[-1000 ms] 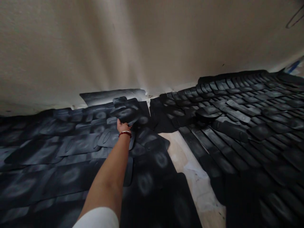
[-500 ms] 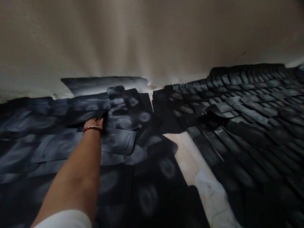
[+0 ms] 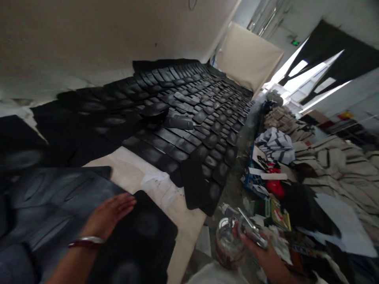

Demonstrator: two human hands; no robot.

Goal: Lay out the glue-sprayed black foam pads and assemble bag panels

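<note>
My left hand [image 3: 111, 213], a bracelet at its wrist, is at lower left with its fingers stretched out and nothing gripped. It is over flat black pieces with rounded corners [image 3: 148, 227]; I cannot tell if it touches them. Beside it lie greyish pieces with oval outlines [image 3: 59, 197]. At lower right my right hand [image 3: 254, 246] is wrapped round a metal spray gun [image 3: 250, 225]. A clear jar [image 3: 229, 246] with a metallic top is by the gun, and seems attached to it.
Overlapping rows of black pieces [image 3: 201, 106] spread along the pale wall [image 3: 89, 39]. A bare beige strip [image 3: 189, 221] runs between the groups. To the right are a blue crate [image 3: 251, 181], a red object [image 3: 275, 187], striped cloth [image 3: 275, 144] and piled pale fabric [image 3: 337, 165].
The view has swung right. My left hand, earlier closed on the edge of a black piece near the wall, has let go and come back with fingers stretched. My right hand and the spray gun have come into view.
</note>
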